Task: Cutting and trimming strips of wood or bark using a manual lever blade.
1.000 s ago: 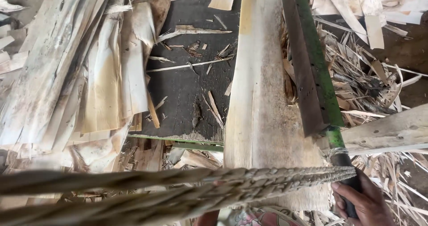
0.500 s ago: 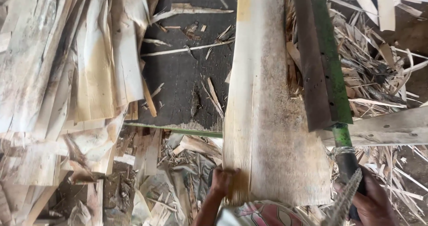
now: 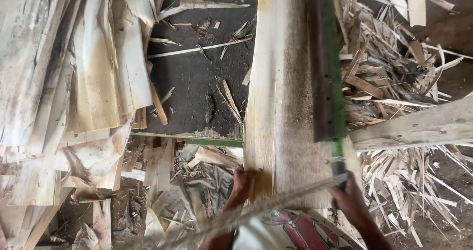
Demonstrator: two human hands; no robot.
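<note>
Sheet: we see a pale veneer sheet [image 3: 283, 102] lying lengthwise on the dark bench [image 3: 197, 77], its near end overhanging the edge.
Left hand [image 3: 242, 181]: closed on the sheet's near left corner.
Right hand [image 3: 351, 200]: wrapped round the handle of the green blade [image 3: 326, 63] lying along the sheet's right side.
Handling: we judge it light, thin, brittle, prone to splitting; hold it by the edges.
Hidden: a blurred strand [image 3: 276, 203] crosses both wrists; fingertips unclear.
</note>
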